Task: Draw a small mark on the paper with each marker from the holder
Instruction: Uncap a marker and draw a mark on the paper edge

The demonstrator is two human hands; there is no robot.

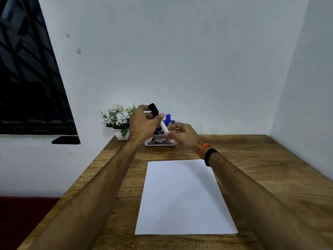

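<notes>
My left hand (144, 121) grips the black cap end of a white-bodied marker (164, 126) and holds it tilted above the holder. My right hand (182, 135) pinches the marker's lower white end; that hand is a little blurred. Behind the hands stands the clear marker holder (160, 142), mostly hidden, with a blue-capped marker (168, 118) sticking up from it. A blank white sheet of paper (182, 197) lies flat on the wooden desk (261, 177) in front of me, with no marks visible.
A white pot of white flowers (119, 120) stands left of the holder at the desk's back edge. White walls close the back and right. A dark window (27, 78) is at the left. My right wrist wears orange and black bands (209, 153).
</notes>
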